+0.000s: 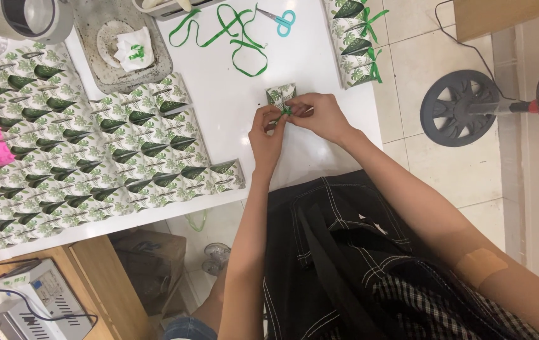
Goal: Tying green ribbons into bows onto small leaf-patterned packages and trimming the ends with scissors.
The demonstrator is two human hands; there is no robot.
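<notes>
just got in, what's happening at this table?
A person at a white table has both hands on a small leaf-print box. The left hand and right hand pinch a green ribbon at the box's near edge, apparently tying it. Rows of matching boxes without ribbons lie to the left, a few beribboned ones sit at the far right edge, and loose ribbon and blue scissors lie beyond.

Two hands, left (267, 131) and right (320, 113), meet on one leaf-print box (280, 94) on the desk (231, 107). Beyond that box lie one pair of scissors (280, 20) and one loose ribbon (235, 34). To its right stand three ribboned boxes (357, 41). To its left lie dozens of flat boxes (80, 157), too many to count, and one tray (124, 47).
</notes>
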